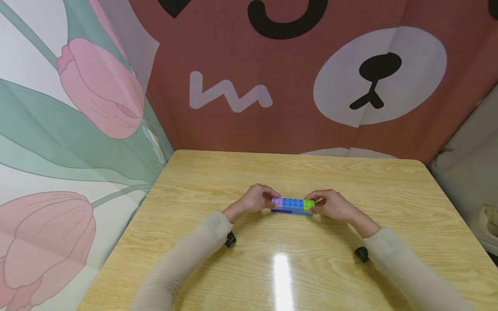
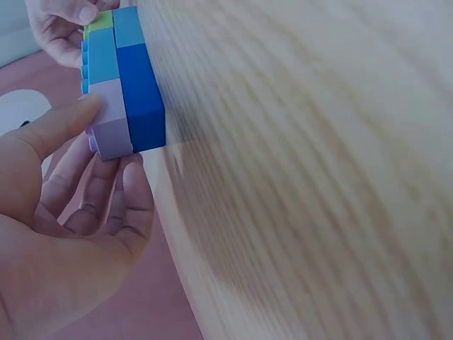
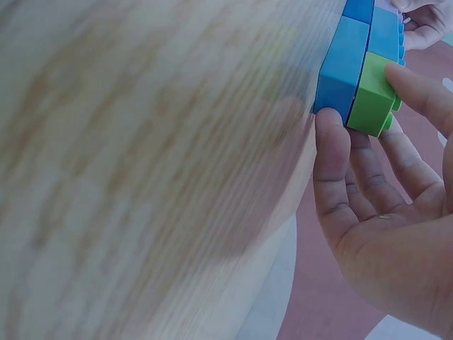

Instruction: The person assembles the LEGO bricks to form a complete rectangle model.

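A two-layer block of studded toy building bricks stands on the table between both hands. Its upper row runs from a lilac brick [image 1: 276,202] through a longer blue brick [image 1: 292,203] to a lime green brick [image 1: 309,204]. Underneath lie a dark blue brick [image 2: 145,99] on the left and a lighter blue brick [image 3: 342,67] on the right. The left hand [image 1: 256,198] pinches the lilac end, its thumb on the near side. At the opposite end, the right hand [image 1: 333,204] has thumb and fingers around the green brick, one fingertip touching the lower blue brick.
The wooden table [image 1: 218,172] reaches back to a red-brown curtain [image 1: 233,134] with a cartoon face. A tulip-print curtain [image 1: 105,90] hangs on the left. Black wrist devices [image 1: 362,254] sit below both sleeve cuffs. Light glares off the near tabletop.
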`<action>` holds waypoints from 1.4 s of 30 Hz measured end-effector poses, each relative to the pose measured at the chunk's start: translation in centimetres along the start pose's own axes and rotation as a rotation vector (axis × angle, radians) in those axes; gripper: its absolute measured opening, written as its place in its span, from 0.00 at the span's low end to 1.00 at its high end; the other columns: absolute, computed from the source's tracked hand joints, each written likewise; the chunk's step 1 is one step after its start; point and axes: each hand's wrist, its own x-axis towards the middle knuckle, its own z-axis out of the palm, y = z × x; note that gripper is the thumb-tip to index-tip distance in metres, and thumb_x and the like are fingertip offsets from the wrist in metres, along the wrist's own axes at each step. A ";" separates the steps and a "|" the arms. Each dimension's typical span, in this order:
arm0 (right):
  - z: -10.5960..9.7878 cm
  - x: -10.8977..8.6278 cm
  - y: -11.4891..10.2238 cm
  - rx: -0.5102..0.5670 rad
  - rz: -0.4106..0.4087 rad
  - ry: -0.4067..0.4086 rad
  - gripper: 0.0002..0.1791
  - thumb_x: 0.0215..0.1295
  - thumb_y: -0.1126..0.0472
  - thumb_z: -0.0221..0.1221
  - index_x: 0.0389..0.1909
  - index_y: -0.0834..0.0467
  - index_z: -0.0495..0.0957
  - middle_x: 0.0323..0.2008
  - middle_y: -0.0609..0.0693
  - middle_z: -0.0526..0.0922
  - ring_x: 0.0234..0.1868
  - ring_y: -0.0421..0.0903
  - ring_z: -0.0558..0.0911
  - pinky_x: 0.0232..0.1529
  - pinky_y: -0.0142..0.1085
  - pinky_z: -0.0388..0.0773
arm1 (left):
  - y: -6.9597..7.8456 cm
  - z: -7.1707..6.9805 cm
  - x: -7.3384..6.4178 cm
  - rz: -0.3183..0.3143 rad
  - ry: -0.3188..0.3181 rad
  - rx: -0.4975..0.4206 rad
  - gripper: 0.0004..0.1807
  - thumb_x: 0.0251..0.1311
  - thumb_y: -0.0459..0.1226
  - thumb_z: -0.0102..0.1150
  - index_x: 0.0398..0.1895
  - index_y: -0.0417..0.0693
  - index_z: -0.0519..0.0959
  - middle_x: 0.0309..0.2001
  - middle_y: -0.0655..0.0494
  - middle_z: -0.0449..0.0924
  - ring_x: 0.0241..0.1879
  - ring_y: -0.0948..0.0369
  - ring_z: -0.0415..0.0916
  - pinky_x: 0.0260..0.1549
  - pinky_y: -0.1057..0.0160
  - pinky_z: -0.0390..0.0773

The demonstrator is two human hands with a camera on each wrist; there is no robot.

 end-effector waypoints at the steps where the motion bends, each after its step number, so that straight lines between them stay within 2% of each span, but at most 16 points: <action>1: 0.0 0.0 0.0 -0.002 -0.003 0.000 0.17 0.64 0.66 0.69 0.54 0.61 0.83 0.50 0.57 0.81 0.44 0.52 0.83 0.37 0.41 0.80 | 0.0 0.0 0.0 0.003 -0.005 0.005 0.13 0.60 0.34 0.74 0.48 0.52 0.89 0.43 0.65 0.83 0.41 0.65 0.78 0.42 0.65 0.78; 9: -0.1 0.0 -0.3 -0.039 -0.011 0.011 0.19 0.62 0.67 0.71 0.55 0.61 0.83 0.51 0.58 0.81 0.44 0.52 0.83 0.37 0.40 0.81 | 0.1 -0.4 -0.2 0.029 -0.052 0.003 0.17 0.58 0.30 0.74 0.51 0.51 0.87 0.45 0.63 0.83 0.45 0.63 0.79 0.46 0.63 0.78; 14: -0.1 -0.1 -0.4 -0.053 -0.017 0.021 0.20 0.62 0.68 0.71 0.55 0.60 0.82 0.52 0.59 0.81 0.46 0.53 0.83 0.38 0.40 0.82 | 0.1 -0.6 -0.1 0.051 -0.062 0.014 0.18 0.58 0.29 0.74 0.52 0.50 0.86 0.46 0.61 0.83 0.46 0.60 0.80 0.45 0.64 0.78; 19: -0.3 -0.2 -0.3 -0.044 -0.042 0.024 0.18 0.65 0.68 0.68 0.56 0.60 0.81 0.51 0.59 0.81 0.48 0.55 0.83 0.39 0.42 0.82 | 0.0 -0.7 0.0 0.051 -0.049 0.031 0.16 0.62 0.32 0.72 0.53 0.51 0.86 0.45 0.62 0.83 0.44 0.62 0.80 0.43 0.65 0.79; 25: -0.8 0.1 -0.1 -0.066 -0.071 0.028 0.16 0.68 0.66 0.65 0.55 0.62 0.80 0.51 0.59 0.82 0.50 0.59 0.83 0.42 0.45 0.83 | -0.3 -0.8 0.3 0.034 -0.024 0.009 0.13 0.66 0.35 0.68 0.54 0.51 0.86 0.44 0.61 0.84 0.43 0.64 0.79 0.40 0.64 0.79; 33: -1.1 0.5 -0.2 -0.059 -0.041 0.031 0.17 0.72 0.64 0.62 0.59 0.64 0.79 0.54 0.62 0.80 0.51 0.59 0.83 0.41 0.44 0.83 | -0.7 -0.8 0.8 0.044 -0.001 0.035 0.13 0.71 0.35 0.63 0.56 0.50 0.85 0.47 0.60 0.85 0.44 0.64 0.80 0.43 0.65 0.79; 37: -1.0 0.6 0.0 -0.061 -0.035 0.034 0.19 0.72 0.64 0.62 0.61 0.64 0.78 0.57 0.64 0.79 0.51 0.60 0.83 0.40 0.43 0.83 | -0.7 -0.8 0.9 0.030 0.001 0.007 0.15 0.69 0.34 0.64 0.57 0.48 0.84 0.49 0.58 0.84 0.46 0.62 0.81 0.45 0.64 0.79; 42: -1.1 0.8 0.3 -0.054 -0.027 0.032 0.23 0.67 0.67 0.66 0.63 0.64 0.78 0.57 0.64 0.79 0.50 0.59 0.84 0.39 0.43 0.83 | -0.7 -0.7 0.9 0.007 -0.009 -0.021 0.21 0.63 0.30 0.70 0.59 0.48 0.83 0.52 0.54 0.83 0.50 0.60 0.81 0.47 0.62 0.80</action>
